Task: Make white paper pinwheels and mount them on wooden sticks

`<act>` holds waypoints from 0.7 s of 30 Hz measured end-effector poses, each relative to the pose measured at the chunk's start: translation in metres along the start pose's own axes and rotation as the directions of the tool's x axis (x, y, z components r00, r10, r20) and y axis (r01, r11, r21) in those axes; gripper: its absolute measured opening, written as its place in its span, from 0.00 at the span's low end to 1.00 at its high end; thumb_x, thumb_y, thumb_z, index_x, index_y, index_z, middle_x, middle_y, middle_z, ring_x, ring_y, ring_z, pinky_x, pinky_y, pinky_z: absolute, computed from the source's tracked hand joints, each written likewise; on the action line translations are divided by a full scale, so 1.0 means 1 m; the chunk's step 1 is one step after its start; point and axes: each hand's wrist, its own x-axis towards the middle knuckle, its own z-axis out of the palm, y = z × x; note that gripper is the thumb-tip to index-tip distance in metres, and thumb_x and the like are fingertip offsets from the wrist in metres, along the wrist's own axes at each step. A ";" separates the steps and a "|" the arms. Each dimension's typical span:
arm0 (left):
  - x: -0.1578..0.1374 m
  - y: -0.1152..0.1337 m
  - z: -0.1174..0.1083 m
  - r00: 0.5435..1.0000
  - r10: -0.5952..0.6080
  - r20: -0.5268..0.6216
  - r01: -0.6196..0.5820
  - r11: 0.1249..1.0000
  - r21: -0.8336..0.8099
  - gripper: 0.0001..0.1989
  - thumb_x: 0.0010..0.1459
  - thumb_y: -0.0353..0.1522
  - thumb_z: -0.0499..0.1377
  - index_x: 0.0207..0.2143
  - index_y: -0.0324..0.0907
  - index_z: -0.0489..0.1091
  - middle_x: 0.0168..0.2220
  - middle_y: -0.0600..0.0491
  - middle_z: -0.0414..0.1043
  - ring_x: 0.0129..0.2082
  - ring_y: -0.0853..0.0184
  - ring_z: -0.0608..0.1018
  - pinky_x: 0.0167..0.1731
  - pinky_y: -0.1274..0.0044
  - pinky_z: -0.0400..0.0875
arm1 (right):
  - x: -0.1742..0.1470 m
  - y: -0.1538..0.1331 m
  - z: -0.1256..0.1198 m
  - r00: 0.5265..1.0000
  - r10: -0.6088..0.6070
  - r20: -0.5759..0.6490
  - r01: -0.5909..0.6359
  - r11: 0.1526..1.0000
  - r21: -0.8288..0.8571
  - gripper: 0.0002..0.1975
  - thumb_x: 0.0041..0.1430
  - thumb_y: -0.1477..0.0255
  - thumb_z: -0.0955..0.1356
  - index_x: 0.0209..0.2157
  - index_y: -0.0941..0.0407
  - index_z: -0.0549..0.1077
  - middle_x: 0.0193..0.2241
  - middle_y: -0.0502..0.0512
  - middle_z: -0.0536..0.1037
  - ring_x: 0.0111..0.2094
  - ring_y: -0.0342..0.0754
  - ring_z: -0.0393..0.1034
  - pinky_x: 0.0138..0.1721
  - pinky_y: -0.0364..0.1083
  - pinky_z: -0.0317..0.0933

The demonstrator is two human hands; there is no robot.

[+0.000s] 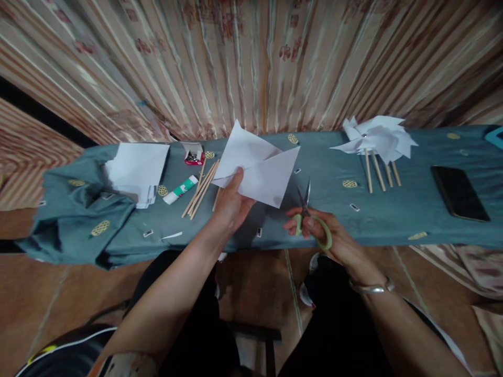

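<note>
My left hand [234, 201] grips a square of white paper [261, 175] with the thumb on top near its left side. Slits run inward from the paper's edges, so its sections stand a little apart. In my right hand [320, 230] is a pair of scissors [304, 201] with pale green handles. Their blades point away from me, slightly parted, to the right of the paper and not touching it. Several wooden sticks [200, 191] lie just left of my left hand. Finished paper pinwheels [379, 139] on sticks rest farther right.
On the left of the cloth-covered table [322, 204] lie a stack of white paper [137, 167], a glue stick [181, 189], a small open box of metal pins [194, 154] and a paper scrap [172, 235]. A phone [459, 192] lies at the right. A curtain [251, 68] hangs behind.
</note>
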 end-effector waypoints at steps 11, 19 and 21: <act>0.001 -0.001 0.005 0.997 -0.043 -0.059 0.041 0.998 -0.039 0.08 0.62 0.30 0.57 0.42 0.37 0.72 0.38 0.48 0.79 0.44 0.62 0.80 0.50 0.69 0.74 | -0.011 0.001 0.019 0.966 0.103 0.237 -0.072 0.988 -0.138 0.31 0.52 0.46 0.70 0.44 0.59 0.75 0.34 0.60 0.81 0.33 0.50 0.75 0.37 0.49 0.69; -0.003 -0.003 0.010 0.994 -0.094 -0.063 0.088 0.991 -0.100 0.11 0.63 0.28 0.55 0.47 0.37 0.72 0.40 0.47 0.80 0.47 0.60 0.80 0.50 0.68 0.74 | -0.007 0.001 0.021 0.971 0.089 0.223 -0.061 0.990 -0.128 0.33 0.50 0.43 0.70 0.42 0.59 0.75 0.32 0.59 0.81 0.31 0.48 0.74 0.34 0.47 0.68; -0.003 -0.003 0.010 0.994 -0.090 -0.058 0.084 0.991 -0.103 0.11 0.64 0.28 0.55 0.47 0.36 0.72 0.40 0.46 0.80 0.47 0.60 0.80 0.51 0.69 0.74 | -0.007 0.001 0.021 0.971 0.083 0.226 -0.056 0.991 -0.125 0.33 0.50 0.43 0.70 0.41 0.59 0.75 0.31 0.58 0.81 0.30 0.47 0.74 0.34 0.46 0.68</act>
